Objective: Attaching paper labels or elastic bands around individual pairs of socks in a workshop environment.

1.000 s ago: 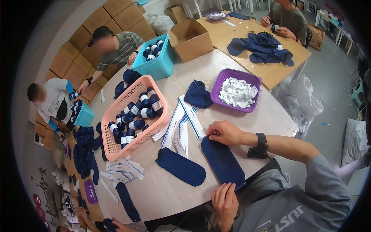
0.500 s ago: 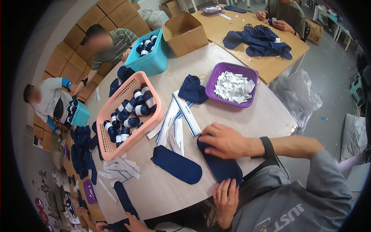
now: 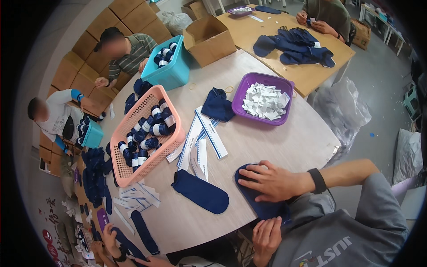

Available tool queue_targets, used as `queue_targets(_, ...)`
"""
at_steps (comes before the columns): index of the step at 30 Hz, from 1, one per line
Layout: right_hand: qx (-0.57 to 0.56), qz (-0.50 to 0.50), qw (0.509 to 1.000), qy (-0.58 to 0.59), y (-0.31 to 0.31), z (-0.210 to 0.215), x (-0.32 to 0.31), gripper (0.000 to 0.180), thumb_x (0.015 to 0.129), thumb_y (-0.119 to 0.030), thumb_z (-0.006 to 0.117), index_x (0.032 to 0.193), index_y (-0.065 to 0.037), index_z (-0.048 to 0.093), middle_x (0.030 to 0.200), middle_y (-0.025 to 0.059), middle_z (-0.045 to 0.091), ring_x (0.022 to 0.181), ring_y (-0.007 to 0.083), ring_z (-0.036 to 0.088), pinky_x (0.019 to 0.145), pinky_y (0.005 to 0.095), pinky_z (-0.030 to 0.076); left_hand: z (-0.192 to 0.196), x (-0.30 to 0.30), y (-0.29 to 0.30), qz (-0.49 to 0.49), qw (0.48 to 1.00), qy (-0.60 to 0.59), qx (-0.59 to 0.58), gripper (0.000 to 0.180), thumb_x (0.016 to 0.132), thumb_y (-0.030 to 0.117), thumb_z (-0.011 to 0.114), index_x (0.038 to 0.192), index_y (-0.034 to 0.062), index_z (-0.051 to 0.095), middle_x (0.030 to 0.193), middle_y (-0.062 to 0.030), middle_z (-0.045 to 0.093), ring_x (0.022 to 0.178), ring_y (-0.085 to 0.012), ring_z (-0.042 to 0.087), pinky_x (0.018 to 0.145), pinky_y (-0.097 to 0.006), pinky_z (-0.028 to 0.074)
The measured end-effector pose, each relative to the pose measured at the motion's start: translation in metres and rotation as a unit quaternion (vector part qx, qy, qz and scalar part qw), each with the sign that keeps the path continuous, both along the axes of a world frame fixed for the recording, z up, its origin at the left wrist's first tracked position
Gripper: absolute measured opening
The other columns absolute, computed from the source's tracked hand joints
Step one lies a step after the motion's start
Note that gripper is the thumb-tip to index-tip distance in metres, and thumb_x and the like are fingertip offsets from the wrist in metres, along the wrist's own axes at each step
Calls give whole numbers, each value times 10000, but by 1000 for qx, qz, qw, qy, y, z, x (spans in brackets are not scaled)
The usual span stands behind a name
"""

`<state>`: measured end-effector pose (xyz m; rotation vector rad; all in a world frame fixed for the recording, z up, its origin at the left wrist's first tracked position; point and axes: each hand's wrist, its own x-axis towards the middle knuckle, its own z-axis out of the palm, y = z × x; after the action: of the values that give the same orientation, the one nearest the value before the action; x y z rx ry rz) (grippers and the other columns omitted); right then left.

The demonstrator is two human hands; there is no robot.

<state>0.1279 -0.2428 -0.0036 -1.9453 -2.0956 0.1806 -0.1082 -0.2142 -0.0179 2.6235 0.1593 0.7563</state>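
My right hand (image 3: 272, 181) lies palm down with spread fingers on a navy sock (image 3: 250, 201) at the near table edge. At that sock's lower end, my left hand (image 3: 267, 241) has its fingers bent together against the cloth; its thumb is hidden. A second navy sock (image 3: 200, 192) lies flat to the left. Beyond it are white paper bands (image 3: 212, 133) with blue marks, beside a folded navy sock (image 3: 218, 105).
A pink basket (image 3: 177, 141) holds banded sock rolls. Behind stand a turquoise basket (image 3: 174, 80) and an open cardboard box (image 3: 215, 50). A purple tray (image 3: 238, 107) holds white labels. At lower left, a co-worker's hands (image 3: 110, 242) handle a navy sock. Other people work around the tables.
My right hand has shifted toward me and flattened on the sock. The sock and my left hand have moved slightly right and nearer. A co-worker's hand at lower left has risen.
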Motion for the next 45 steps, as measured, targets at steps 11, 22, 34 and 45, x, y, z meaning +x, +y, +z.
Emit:
queue_targets(11, 4, 113, 945, 306, -32, 41, 4, 419, 825, -118, 728, 1215, -41, 596, 1151, 142, 562, 1134, 330, 553, 949, 436, 471, -10, -1, -1, 62, 960, -104, -252, 456, 803, -33, 809, 1085, 44, 459, 1096, -228, 724, 940, -394, 691, 869, -460, 555)
queue_targets(22, -46, 107, 948, 298, -66, 33, -9, 392, 855, -68, 673, 1232, -27, 572, 1100, 147, 595, 1077, 336, 609, 943, 446, 496, -7, 5, -3, 76, 961, -73, -255, 430, 794, -18, 827, 1018, 38, 464, 1107, -252, 710, 997, -364, 714, 900, -421, 565)
queue_targets(34, 98, -48, 939, 326, -82, 51, 20, 189, 939, -113, 662, 1117, -52, 638, 1035, 129, 643, 985, 340, 644, 825, 435, 526, 32, 9, 12, -28, 966, 45, -255, 478, 795, -5, 845, 1228, 8, 643, 1097, -177, 728, 970, -346, 720, 826, -402, 585)
queue_targets(45, 50, -213, 916, 336, -132, 51, 43, 188, 970, -152, 645, 1117, -35, 638, 1022, 142, 639, 983, 325, 646, 851, 422, 523, 27, 107, 111, 50, 927, 75, -365, 459, 944, 164, 761, 1335, 15, 573, 1168, -154, 697, 1103, -238, 667, 978, -345, 487)
